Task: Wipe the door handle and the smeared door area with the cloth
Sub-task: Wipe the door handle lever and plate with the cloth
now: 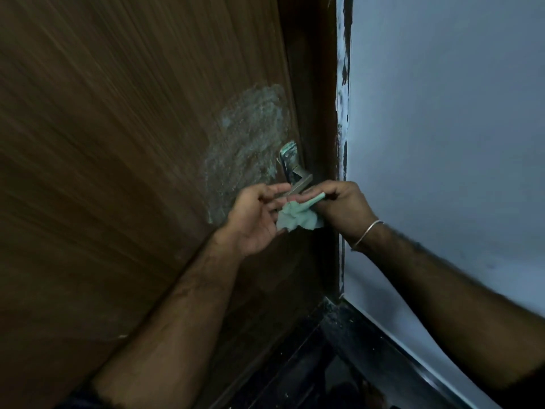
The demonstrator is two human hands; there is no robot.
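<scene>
At the door's latch edge, a pale green cloth [298, 217] hangs bunched between both hands just below the metal handle [296, 179]. The right hand [343, 205] pinches a twisted end of it between curled fingers; the left hand [259, 217] lies open, palm up, its fingertips at the lever and the cloth's edge. The cloth looks light, soft and limp: likely best wadded into the palm so that it presses evenly. The handle appears rigid and smooth, probably slippery. A whitish smear [246, 149] spreads over the brown door [118, 172] above and left of the handle, not yet wiped away
</scene>
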